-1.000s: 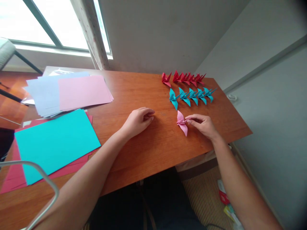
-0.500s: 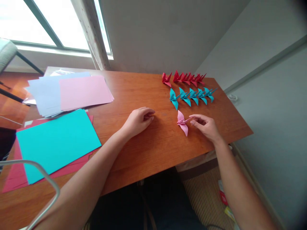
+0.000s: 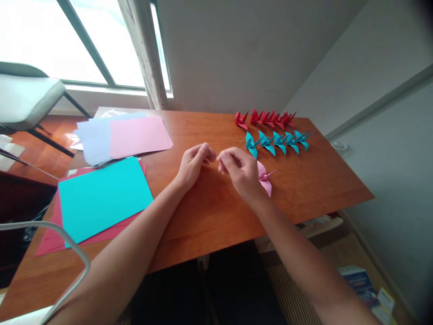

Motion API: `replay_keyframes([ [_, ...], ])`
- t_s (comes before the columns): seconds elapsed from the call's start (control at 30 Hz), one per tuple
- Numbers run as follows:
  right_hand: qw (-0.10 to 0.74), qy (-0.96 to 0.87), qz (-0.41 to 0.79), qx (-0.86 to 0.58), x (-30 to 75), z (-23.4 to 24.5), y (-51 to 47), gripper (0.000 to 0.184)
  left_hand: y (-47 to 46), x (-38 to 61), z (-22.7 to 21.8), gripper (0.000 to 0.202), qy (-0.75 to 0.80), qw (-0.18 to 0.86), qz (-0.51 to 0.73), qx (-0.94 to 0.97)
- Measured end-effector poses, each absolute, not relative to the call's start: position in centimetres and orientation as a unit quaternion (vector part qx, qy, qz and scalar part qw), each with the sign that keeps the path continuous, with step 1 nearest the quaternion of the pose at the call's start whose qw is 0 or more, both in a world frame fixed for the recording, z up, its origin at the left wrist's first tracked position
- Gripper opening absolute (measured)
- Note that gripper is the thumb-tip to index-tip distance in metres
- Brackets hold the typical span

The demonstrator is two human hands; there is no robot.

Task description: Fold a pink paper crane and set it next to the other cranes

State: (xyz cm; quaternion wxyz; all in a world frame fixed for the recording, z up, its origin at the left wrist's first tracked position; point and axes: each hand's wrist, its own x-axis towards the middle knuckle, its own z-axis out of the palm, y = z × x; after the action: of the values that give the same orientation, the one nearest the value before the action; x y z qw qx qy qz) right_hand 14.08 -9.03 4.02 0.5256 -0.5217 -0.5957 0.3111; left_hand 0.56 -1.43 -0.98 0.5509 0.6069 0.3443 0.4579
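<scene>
Right of the right fingers (image 3: 226,158), pink crane (image 3: 265,178)

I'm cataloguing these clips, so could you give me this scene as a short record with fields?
Left hand: curled, nothing seen in its grip
Right hand: bent, close to the left hand, nothing seen in its grip
Pink crane: on the table, partly hidden behind the right hand
Teal cranes: five in a row beyond the pink crane
Red cranes: row behind the teal, leftmost set apart
Paper at left: teal sheet over red sheets; pink sheets over pale blue sheets
</scene>
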Motion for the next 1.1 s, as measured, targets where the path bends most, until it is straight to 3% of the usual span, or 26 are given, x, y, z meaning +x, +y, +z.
replay_keyframes([
  [0.13,0.567,-0.552,0.318,-0.523,10.2,-0.7,-3.0,0.036,-0.8,0.3,-1.4,0.044,0.368,0.501,0.517,0.588],
  [0.27,0.535,-0.560,0.295,-0.560,9.5,-3.2,-1.7,0.036,-0.7,0.3,-1.4,0.027,0.384,0.429,0.492,0.653],
  [1.1,0.512,-0.567,0.296,-0.573,9.9,-2.9,-2.0,0.031,-0.4,0.3,-1.7,0.025,0.408,0.413,0.470,0.665],
])
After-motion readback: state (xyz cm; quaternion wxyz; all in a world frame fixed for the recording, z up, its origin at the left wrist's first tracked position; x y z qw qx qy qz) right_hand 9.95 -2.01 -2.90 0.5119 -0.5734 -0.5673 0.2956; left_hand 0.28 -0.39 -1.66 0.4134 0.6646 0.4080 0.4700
